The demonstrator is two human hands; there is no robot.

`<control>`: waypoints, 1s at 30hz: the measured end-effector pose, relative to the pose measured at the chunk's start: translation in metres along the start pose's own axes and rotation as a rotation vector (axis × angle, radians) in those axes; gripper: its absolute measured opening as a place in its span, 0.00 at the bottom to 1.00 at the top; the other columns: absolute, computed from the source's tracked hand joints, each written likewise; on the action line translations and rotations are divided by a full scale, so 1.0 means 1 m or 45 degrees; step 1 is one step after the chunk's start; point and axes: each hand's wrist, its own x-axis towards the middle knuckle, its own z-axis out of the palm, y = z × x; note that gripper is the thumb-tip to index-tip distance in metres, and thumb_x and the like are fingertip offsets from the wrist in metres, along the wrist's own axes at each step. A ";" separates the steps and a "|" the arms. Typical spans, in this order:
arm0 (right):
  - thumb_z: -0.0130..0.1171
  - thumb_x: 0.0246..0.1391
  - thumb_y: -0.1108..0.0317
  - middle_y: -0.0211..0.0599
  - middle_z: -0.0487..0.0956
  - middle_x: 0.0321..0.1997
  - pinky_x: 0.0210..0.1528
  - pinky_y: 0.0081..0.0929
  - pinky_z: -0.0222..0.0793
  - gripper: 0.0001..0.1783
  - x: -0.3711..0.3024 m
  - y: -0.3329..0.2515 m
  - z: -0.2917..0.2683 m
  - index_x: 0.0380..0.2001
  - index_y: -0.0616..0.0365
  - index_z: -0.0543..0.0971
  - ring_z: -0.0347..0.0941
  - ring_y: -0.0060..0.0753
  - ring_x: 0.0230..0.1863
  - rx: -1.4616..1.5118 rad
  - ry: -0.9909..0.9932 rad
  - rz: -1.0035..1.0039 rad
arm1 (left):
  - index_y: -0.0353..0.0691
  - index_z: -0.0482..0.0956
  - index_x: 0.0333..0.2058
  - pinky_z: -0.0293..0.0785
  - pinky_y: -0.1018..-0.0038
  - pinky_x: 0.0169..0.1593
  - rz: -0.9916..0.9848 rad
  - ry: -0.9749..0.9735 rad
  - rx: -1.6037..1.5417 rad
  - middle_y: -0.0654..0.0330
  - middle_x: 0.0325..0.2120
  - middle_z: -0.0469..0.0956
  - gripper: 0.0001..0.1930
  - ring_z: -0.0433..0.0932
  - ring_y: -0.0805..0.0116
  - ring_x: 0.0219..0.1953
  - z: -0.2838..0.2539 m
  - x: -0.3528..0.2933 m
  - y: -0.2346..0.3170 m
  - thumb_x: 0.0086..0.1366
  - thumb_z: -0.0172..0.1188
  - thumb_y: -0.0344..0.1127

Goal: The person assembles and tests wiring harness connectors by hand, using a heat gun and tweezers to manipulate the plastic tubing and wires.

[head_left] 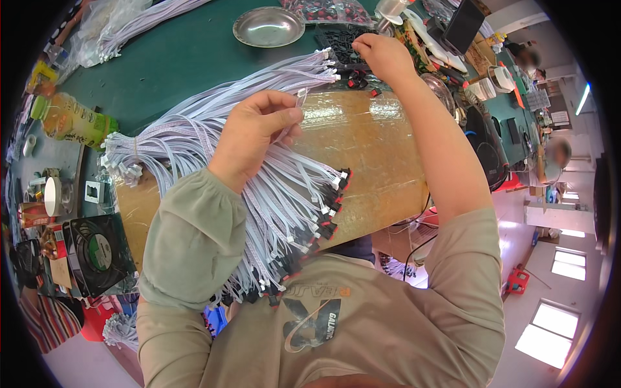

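Note:
My left hand (pixel 259 132) is closed in a pinch on a flat white cable (pixel 301 97), whose small white connector end points up past the fingertips. Below that hand a large bundle of white flat cables (pixel 184 132) fans across the work board. Many of the cables end in black-and-red connectors (pixel 330 207) on the side toward me. My right hand (pixel 386 57) is over a tray of small black parts (pixel 343 40), its thumb and fingers pressed together. Whatever is between those fingertips is too small to make out.
A round metal bowl (pixel 268 27) stands on the green table beyond the cables. Next to it lies a clear bag of red and black parts (pixel 326 11). A drink bottle (pixel 74 121) is at the left, with a black fan (pixel 97 254) nearer me. Other people sit far right.

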 end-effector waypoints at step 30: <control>0.58 0.51 0.63 0.38 0.79 0.32 0.38 0.40 0.71 0.09 -0.076 -0.076 -0.073 0.35 0.51 0.80 0.76 0.46 0.37 0.340 -0.121 -0.816 | 0.34 0.78 0.37 0.68 0.81 0.32 0.052 -0.136 0.197 0.63 0.26 0.78 0.07 0.74 0.77 0.27 0.000 -0.002 -0.003 0.59 0.62 0.26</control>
